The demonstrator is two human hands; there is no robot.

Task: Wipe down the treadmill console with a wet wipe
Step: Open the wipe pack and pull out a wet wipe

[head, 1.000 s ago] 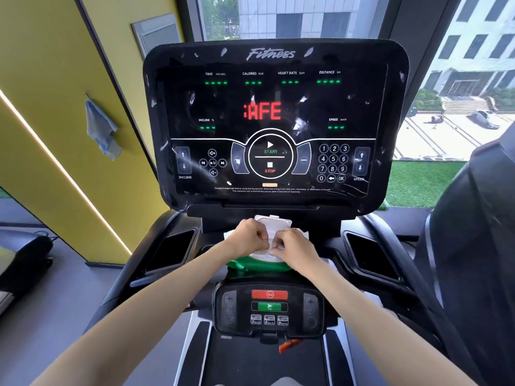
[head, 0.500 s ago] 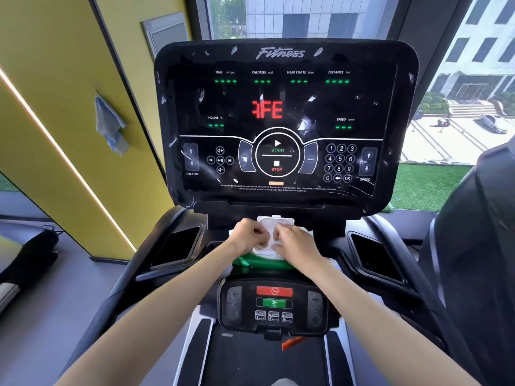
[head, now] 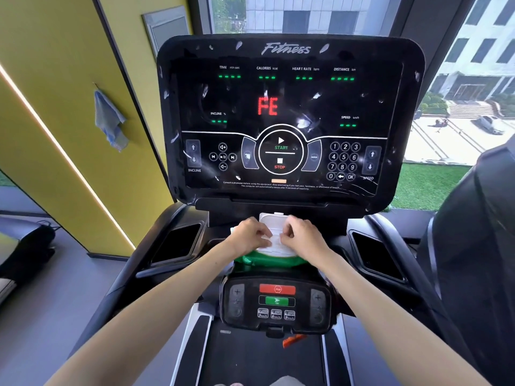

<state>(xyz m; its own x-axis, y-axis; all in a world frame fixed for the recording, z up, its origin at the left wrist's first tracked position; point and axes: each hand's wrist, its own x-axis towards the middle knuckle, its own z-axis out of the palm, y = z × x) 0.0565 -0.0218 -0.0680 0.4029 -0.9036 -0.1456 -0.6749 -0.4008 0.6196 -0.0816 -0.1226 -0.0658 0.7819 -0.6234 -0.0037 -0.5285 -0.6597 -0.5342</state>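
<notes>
We find both hands where they were a moment ago, on the wipe pack [head: 267, 260], which lies just below the treadmill console [head: 320, 107]. The fingers [head: 264, 232] of the left hand [head: 249, 236] and the right hand [head: 305, 238] are curled and pinch the wet wipe [head: 274, 242] between them, in front of the open lid [head: 271, 220]. Above the fingers the red display [head: 267, 106] now reads FE; before, it read 3FE.

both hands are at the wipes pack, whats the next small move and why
Probably draw one wipe up out of the wipes pack: its lid stands open, the left hand and right hand pinch at its opening, no wipe is free yet, and the console shows white smears.
</notes>
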